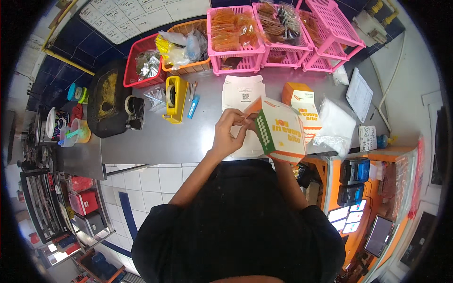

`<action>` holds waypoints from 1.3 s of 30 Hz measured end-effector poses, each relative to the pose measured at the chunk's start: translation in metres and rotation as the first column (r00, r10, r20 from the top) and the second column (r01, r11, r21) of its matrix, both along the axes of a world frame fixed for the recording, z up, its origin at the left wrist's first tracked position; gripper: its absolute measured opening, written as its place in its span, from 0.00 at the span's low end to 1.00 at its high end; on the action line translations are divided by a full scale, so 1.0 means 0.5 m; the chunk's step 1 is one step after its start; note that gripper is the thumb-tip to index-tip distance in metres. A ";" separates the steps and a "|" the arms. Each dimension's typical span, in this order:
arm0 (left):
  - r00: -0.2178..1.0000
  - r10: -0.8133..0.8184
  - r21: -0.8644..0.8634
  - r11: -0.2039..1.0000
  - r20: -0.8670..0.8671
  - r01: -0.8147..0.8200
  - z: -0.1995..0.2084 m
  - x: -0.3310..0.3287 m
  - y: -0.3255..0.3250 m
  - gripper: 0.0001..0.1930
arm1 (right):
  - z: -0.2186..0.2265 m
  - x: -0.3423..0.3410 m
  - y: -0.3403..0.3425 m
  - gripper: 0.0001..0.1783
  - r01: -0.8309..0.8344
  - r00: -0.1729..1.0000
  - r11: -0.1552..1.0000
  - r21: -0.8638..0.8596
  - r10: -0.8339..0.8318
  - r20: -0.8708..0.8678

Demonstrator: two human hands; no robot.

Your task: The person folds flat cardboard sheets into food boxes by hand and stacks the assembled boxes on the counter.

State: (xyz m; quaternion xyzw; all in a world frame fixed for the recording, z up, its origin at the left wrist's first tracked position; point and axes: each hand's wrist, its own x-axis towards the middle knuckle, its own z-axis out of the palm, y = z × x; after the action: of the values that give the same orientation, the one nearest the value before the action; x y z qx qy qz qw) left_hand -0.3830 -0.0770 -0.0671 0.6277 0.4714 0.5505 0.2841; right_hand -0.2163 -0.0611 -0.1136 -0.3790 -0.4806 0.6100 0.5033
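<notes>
A partly folded cardboard food box (pixel 284 131), white with orange and green panels, is tilted up over the steel table in front of me. At its left edge, my left hand (pixel 231 133) is closed, thumb and fingers pinching a flap. The box hides my right hand; only the right forearm (pixel 289 186) shows, running up behind the box's lower side. Underneath and behind lies a flat white carton sheet (pixel 244 90) with a printed square code. Another box (pixel 303 109) of the same orange and white design stands just beyond the right side.
Pink baskets (pixel 236 59) of sauce packets line the back, beside orange (pixel 200 66) and red (pixel 133 75) bins. A yellow tape dispenser (pixel 175 100), a black one (pixel 136 113) and a blue cutter-like tool (pixel 193 107) lie left. Clear plastic bags (pixel 336 127) and a clipboard (pixel 359 94) are right.
</notes>
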 end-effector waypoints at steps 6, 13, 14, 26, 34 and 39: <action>0.952 0.285 0.030 0.959 -0.112 -0.283 -0.042 -0.039 0.026 0.08 | -0.028 -0.012 -0.036 0.35 0.357 0.920 0.899 0.252 -0.385 0.071; 0.983 0.179 -0.390 0.909 0.046 -0.147 -0.108 -0.086 0.068 0.09 | 0.007 0.021 0.016 0.23 0.134 0.835 0.988 0.080 -0.157 0.527; 0.977 0.210 -0.376 0.908 0.030 -0.183 -0.108 -0.081 0.063 0.09 | -0.002 0.015 0.019 0.22 0.107 0.840 0.992 -0.059 -0.059 0.540; 0.968 0.114 -0.174 0.972 -0.223 -0.155 -0.148 0.004 -0.006 0.07 | -0.087 -0.005 0.014 0.15 -0.028 0.995 0.871 -0.491 -0.023 -0.096; 0.848 0.264 -0.569 0.820 0.460 0.053 -0.232 0.021 0.018 0.04 | -0.101 -0.009 0.005 0.14 0.221 0.955 0.815 -0.535 -0.292 -0.051; 0.971 0.192 -0.604 0.794 0.142 -0.069 -0.220 0.017 0.021 0.08 | -0.087 0.015 0.001 0.14 0.156 0.986 0.938 -0.309 -0.131 0.099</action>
State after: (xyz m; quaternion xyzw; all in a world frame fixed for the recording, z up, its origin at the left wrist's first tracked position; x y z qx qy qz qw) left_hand -0.3746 -0.0666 -0.1769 0.4155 0.6319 0.4525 0.4725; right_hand -0.2087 -0.0609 -0.1569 -0.5119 -0.3669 0.6258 0.4602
